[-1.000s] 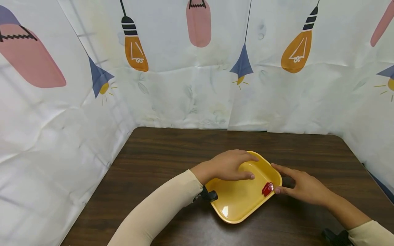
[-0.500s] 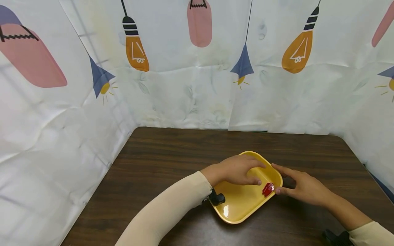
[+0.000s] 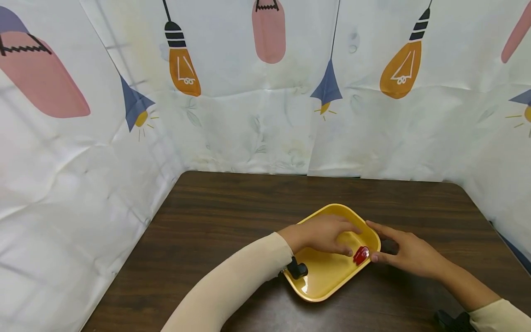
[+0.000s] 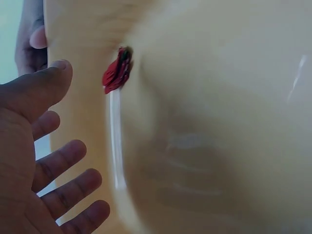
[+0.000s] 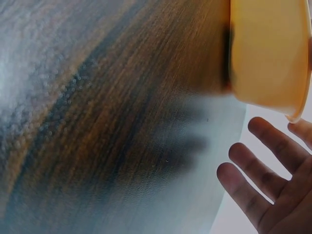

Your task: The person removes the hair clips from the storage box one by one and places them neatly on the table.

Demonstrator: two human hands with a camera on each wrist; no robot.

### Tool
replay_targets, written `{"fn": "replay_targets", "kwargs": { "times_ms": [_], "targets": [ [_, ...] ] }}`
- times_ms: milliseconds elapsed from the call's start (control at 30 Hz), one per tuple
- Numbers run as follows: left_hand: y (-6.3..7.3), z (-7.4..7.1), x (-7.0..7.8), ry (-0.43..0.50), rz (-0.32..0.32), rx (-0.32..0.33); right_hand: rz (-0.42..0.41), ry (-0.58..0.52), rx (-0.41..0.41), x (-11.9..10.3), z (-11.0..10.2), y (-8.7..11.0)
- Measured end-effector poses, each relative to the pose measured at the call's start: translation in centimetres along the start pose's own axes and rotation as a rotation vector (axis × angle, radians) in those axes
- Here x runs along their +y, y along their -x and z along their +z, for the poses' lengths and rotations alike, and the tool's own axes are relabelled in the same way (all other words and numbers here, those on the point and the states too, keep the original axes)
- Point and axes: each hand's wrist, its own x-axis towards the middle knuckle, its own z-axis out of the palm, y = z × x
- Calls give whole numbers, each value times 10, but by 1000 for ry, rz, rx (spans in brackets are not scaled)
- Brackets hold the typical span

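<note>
A shallow yellow tray [image 3: 317, 288] lies slantwise on the dark wooden table. Near its right-hand wall sits a small glossy red object [image 3: 361, 255]; in the left wrist view this red object [image 4: 118, 70] looks layered with a dark patch, its kind unclear. My left hand [image 3: 325, 234] hovers over the tray, fingers spread and loosely bent, thumb tip just left of the red object. It holds nothing. At the tray's right corner my right hand [image 3: 410, 252] has its index finger and thumb against the outer rim. The other right fingers [image 5: 258, 175] are extended in the right wrist view.
Brown table [image 3: 232, 203] surface surrounds the tray. A white printed curtain [image 3: 249, 129] hangs behind and along the sides of the table. A black wrist camera [image 3: 297, 268] on the left arm hangs over the tray's left edge.
My left hand has moved right and slightly down, deeper over the tray and closer to the red object. The right hand and the tray stay where they were.
</note>
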Motion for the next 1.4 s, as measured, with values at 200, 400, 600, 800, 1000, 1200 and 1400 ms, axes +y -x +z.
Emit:
{"fn": "replay_targets", "kwargs": {
  "times_ms": [200, 400, 600, 800, 1000, 1200, 1400],
  "targets": [
    [-4, 6, 3, -16, -32, -37, 7, -14, -3, 0, 1, -1],
    [-11, 11, 6, -26, -57, -63, 3, -17, 0, 0, 1, 0],
    [-16, 15, 9, -35, -76, -92, -4, -18, 2, 2, 2, 0],
    [-20, 19, 11, -88, -65, -88, -2, -16, 4, 1, 2, 0],
    [-22, 21, 13, -115, -91, -82, -2, -17, 4, 1, 2, 1],
    [-22, 22, 17, -118, -116, -93, -1, -19, -2, 2, 2, 1],
    [-23, 23, 19, -136, -121, -94, -1, -25, -5, 2, 2, 1]
  ]
}}
